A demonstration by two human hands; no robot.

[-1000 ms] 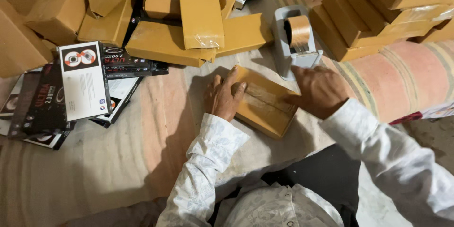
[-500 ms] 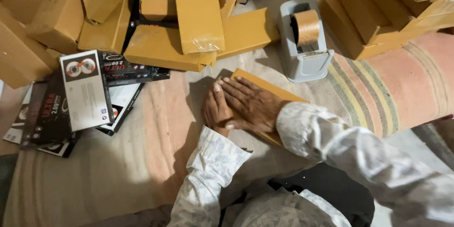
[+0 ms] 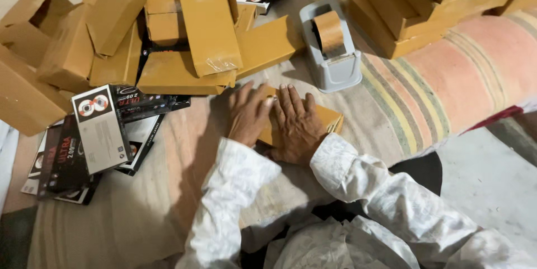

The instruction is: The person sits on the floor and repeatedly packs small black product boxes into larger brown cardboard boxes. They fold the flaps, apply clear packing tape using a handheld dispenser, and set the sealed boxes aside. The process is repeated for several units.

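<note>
Head view: a small brown box (image 3: 321, 120) lies flat on the striped cloth (image 3: 391, 106), right under both hands. A second ago the hands sat at the two ends of the box and most of its top showed. Half a second ago the right hand came across on top of it. Now the left hand (image 3: 249, 115) and the right hand (image 3: 296, 123) lie side by side on the lid, so only the far right end of the box peeks out past the right fingers.

Each grip is flat and wide, fingers straight and spread. Neither hand curls around anything; they only press down on the box top. This looks like pushing the lid shut or rubbing tape smooth, so the box seems nearly closed.

Just beyond the right hand stands a grey tape holder (image 3: 333, 50) with a brown roll in it, near the box but not touching it. Beyond the left hand is a heap of long brown boxes (image 3: 207, 28). Far off to the left of the left hand lies a pile of flat black and white packs (image 3: 98, 129). Off to the right, beyond the tape holder, more brown boxes (image 3: 447, 0) sit stacked.
</note>
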